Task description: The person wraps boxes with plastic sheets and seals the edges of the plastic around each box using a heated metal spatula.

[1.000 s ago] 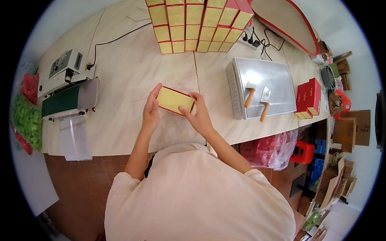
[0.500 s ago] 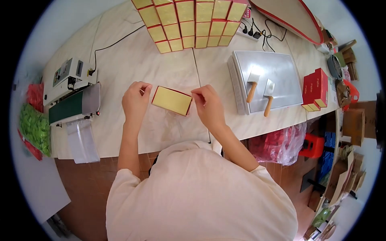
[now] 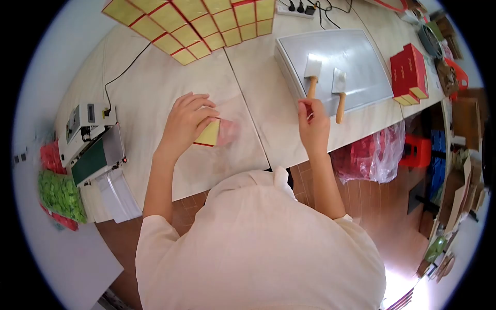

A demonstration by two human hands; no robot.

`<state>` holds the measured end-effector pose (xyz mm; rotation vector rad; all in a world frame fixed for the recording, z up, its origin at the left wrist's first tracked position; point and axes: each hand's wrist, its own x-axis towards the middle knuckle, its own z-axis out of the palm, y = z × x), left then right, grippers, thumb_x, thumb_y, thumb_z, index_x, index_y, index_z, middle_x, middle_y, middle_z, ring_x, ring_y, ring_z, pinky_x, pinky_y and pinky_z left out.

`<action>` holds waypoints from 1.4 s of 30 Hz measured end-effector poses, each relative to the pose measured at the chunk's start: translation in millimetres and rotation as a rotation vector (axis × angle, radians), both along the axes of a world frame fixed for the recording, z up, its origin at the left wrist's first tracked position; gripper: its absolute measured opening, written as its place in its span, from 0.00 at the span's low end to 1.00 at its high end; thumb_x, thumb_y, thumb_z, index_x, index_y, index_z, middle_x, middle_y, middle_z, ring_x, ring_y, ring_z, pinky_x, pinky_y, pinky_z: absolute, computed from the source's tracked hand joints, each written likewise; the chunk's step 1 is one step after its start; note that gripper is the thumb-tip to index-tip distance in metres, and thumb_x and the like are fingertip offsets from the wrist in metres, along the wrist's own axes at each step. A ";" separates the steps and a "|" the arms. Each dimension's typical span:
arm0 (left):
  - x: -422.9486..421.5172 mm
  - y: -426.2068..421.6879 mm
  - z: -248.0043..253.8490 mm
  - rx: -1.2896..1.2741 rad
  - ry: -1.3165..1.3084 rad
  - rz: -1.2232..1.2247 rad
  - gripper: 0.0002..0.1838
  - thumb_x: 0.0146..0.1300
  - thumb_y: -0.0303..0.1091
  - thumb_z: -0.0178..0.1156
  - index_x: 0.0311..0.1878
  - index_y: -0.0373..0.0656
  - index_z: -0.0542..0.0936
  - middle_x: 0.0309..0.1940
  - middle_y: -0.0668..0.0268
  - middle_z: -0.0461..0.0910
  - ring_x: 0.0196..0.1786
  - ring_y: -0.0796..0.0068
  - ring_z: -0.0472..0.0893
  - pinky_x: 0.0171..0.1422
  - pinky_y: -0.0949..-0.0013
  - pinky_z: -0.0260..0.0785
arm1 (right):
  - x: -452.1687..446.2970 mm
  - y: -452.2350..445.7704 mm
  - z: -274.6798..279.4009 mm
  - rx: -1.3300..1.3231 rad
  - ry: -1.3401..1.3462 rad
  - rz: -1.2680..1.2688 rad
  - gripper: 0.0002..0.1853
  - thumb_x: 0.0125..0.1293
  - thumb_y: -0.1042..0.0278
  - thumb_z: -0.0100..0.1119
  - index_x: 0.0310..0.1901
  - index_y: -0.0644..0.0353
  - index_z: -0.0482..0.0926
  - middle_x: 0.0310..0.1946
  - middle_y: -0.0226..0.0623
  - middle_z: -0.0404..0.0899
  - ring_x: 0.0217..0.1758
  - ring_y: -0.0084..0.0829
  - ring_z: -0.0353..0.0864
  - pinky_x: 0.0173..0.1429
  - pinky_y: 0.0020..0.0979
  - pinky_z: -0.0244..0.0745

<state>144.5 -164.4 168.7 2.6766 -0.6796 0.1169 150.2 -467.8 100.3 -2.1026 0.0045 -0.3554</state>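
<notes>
My left hand [image 3: 187, 123] lies over the left part of a yellow box with red edges [image 3: 209, 134], its fingers spread across the top. Clear film, partly blurred, sticks out at the box's right side. My right hand [image 3: 314, 121] is at the front edge of a silver metal case [image 3: 351, 51], fingers curled at the lower end of a wooden-handled scraper [image 3: 312, 70]; whether they grip it I cannot tell. A second scraper [image 3: 340, 93] lies on the case to its right.
Stacked yellow-and-red boxes [image 3: 201, 26] stand at the back. A white machine with a green belt [image 3: 98, 152] is at the left. Red boxes [image 3: 409, 72] stand right of the case, and a power strip [image 3: 294, 10] lies behind it.
My left hand has moved onto the box. My right hand has gone from beside the box rightward to the scraper on the case. The whole view has turned and shifted.
</notes>
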 end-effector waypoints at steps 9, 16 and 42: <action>-1.7 -5.4 10.4 0.025 -0.136 -0.097 0.02 0.58 0.30 0.66 0.34 0.46 0.84 0.37 0.71 0.83 0.45 0.68 0.81 0.58 0.58 0.72 | 8.0 -89.2 -36.4 -0.111 0.061 -0.290 0.06 0.69 0.69 0.59 0.41 0.62 0.80 0.32 0.37 0.79 0.31 0.34 0.79 0.37 0.34 0.74; -27.7 -44.9 10.8 -0.141 -0.069 0.398 0.10 0.60 0.30 0.66 0.44 0.42 0.80 0.44 0.61 0.79 0.49 0.60 0.78 0.55 0.61 0.69 | 24.0 -111.1 -68.8 -0.506 0.138 -0.428 0.11 0.68 0.60 0.60 0.42 0.60 0.78 0.36 0.37 0.79 0.38 0.39 0.80 0.41 0.40 0.75; -46.6 -72.5 -5.4 0.006 0.167 0.681 0.15 0.68 0.45 0.61 0.39 0.42 0.76 0.36 0.63 0.80 0.35 0.63 0.81 0.38 0.61 0.72 | -0.7 -64.8 -33.7 -0.045 0.216 -0.207 0.14 0.68 0.58 0.64 0.44 0.61 0.77 0.28 0.49 0.81 0.29 0.50 0.81 0.35 0.41 0.75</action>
